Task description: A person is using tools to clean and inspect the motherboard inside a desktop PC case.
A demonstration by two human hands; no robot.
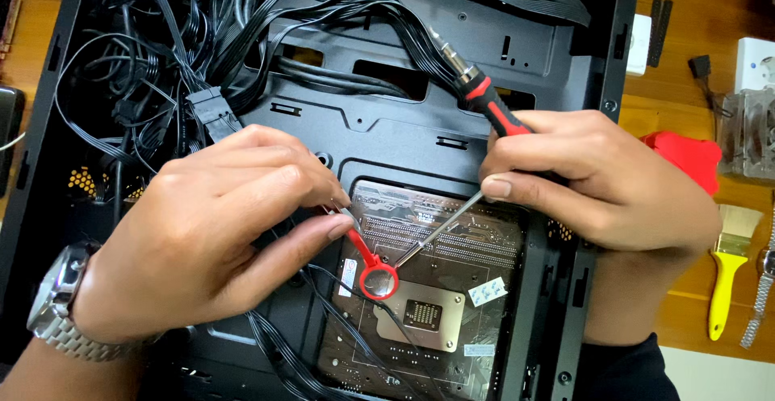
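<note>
A slim red plastic tool (373, 268) with a ring end is pinched by the left hand (214, 231). At three o'clock, a ribbed red-black screwdriver (476, 98) is gripped by the right hand (593, 179), over the brown circuit board (460, 320).

Labels on the circuit board, lower centre of the frame

A small white rectangular sticker (488, 290) with blue markings is lying tilted at the board's right; a narrow white label (346, 276) is sitting left of the socket; a pale strip label (478, 350) is lying lower right.
</note>
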